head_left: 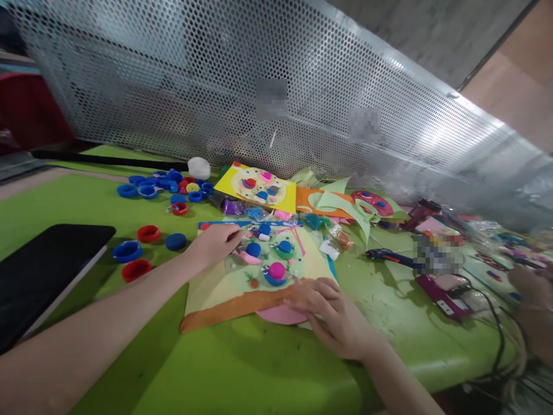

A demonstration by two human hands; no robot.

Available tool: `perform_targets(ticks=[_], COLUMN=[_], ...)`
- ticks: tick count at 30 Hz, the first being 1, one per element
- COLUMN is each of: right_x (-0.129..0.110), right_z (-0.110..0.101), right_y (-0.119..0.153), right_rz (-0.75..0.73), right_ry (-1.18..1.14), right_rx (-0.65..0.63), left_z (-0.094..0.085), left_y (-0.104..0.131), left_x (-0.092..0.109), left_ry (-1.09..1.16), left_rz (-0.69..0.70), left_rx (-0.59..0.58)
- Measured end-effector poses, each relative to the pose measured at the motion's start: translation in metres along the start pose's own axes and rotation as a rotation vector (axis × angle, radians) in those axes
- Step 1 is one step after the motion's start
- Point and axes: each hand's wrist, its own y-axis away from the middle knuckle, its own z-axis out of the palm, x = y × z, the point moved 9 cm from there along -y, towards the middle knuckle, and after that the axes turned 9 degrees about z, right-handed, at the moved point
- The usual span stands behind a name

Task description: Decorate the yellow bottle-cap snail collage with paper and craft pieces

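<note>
A collage sheet (pixel 207 294) of pale yellow paper lies in front of me, decorated with bottle caps, among them a magenta cap (pixel 277 270) and a blue cap (pixel 253 249). My left hand (pixel 216 245) is at its upper left, fingers curled together near the caps; what they hold, if anything, is hidden. A brown-orange paper strip (pixel 228 308) runs across the sheet's lower part. My right hand (pixel 330 314) rests on the strip's right end, fingers stretched over it and thumb apart. Below the strip, a pink paper piece (pixel 280 314) sticks out past the sheet's edge.
Loose blue caps (pixel 147 191) and red caps (pixel 148 233) lie left, beyond a black tablet-like object (pixel 52 271). Behind are a yellow collage card (pixel 233 183), clay bags (pixel 234 207) and paper scraps. A glue gun (pixel 393 256), maroon box (pixel 444 297), cables and another person's hand (pixel 533 294) are right.
</note>
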Motion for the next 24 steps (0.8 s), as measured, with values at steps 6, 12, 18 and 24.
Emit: perform_targets(ticks=[6,12,18,24], right_x=[-0.007,-0.001,-0.01,-0.005], right_z=[0.008,0.004,0.002,0.002], right_y=[-0.002,-0.001,-0.002,-0.001], right_rz=[-0.067,-0.029,-0.083,-0.065], right_ry=[0.03,0.178,0.046,0.182], right_rx=[-0.073,-0.003,-0.047,-0.005], left_z=[0.0,-0.002,-0.002,-0.003], left_y=[0.0,0.0,0.0,0.0], left_x=[0.0,0.001,0.002,0.001], left_ry=[0.0,-0.008,-0.012,-0.023], left_rz=[0.002,-0.017,0.003,-0.015], left_rx=[0.002,-0.007,-0.013,-0.008])
